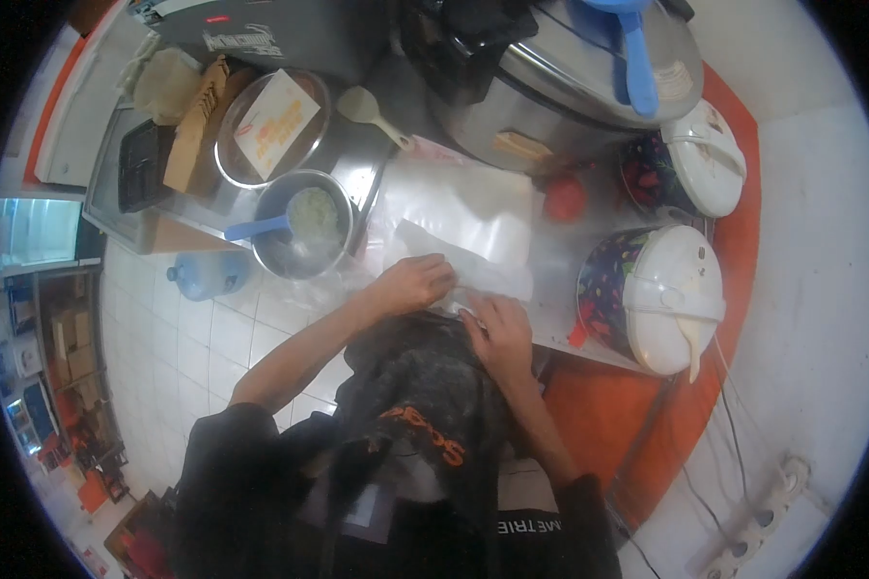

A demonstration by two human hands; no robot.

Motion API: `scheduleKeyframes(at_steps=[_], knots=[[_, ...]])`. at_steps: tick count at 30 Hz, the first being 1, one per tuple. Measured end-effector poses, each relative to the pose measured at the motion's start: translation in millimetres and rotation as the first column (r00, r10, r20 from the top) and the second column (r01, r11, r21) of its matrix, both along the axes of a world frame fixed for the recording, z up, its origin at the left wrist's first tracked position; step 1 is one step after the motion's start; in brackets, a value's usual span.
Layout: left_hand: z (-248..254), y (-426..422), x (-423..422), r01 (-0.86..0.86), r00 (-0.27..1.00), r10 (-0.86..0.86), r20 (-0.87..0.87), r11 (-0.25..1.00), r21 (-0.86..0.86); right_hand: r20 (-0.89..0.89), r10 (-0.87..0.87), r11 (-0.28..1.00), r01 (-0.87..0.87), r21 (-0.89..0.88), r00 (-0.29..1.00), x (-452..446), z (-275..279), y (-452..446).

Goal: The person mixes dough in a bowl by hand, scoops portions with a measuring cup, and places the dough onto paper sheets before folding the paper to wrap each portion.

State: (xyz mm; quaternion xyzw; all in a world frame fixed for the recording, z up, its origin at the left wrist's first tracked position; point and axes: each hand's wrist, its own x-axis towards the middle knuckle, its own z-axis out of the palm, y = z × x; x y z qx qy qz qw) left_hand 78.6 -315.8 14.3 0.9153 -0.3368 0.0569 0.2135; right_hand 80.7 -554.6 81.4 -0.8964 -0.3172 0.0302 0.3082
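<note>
Both hands are at the front edge of the metal counter, close together over a pale translucent sheet (473, 267). My left hand (417, 284) has its fingers curled and pressed together on the sheet's near left part. Just right of it, my right hand (500, 333) pinches the near edge of the sheet between thumb and fingers. Behind them lies a stack of clear plastic sheets or bags (463, 205). To the left, a steel bowl (268, 253) holds a blue-handled scoop (259, 228) and something pale, perhaps rice.
Two flowered containers with white lids (671, 299) (707, 159) stand at the right. A large steel cooker (550, 96) is at the back, with a blue ladle (637, 72) on it. A beige spoon (367, 111), a round tray (224, 145) and a cardboard box (191, 145) are back left.
</note>
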Motion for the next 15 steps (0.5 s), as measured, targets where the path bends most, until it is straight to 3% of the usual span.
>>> scheduleKeyframes(at_steps=[3, 4, 6, 9, 15], knots=[[-1, 0, 2, -0.001, 1.0, 0.001, 0.01, 1.0, 0.008, 0.122, 0.086, 0.99, -0.071, -0.123, 0.989, 21, -4, 10], [2, 1, 3, 0.003, 1.0, -0.003, 0.009, 1.0, 0.011, 0.122, 0.082, 0.991, -0.067, -0.12, 0.989, 21, -18, 6], [7, 2, 5, -0.004, 0.994, 0.006, 0.109, 1.0, -0.017, 0.098, 0.231, 0.923, -0.187, -0.336, 0.968, 25, -53, -8], [4, 8, 4, 0.006, 0.996, -0.006, 0.092, 1.0, 0.007, 0.101, 0.295, 0.886, -0.232, -0.4, 0.95, 25, -63, -25], [7, 21, 5, 0.072, 0.997, -0.072, 0.006, 0.997, -0.039, 0.163, 0.272, 0.939, -0.224, -0.262, 0.948, 23, -84, -36]])
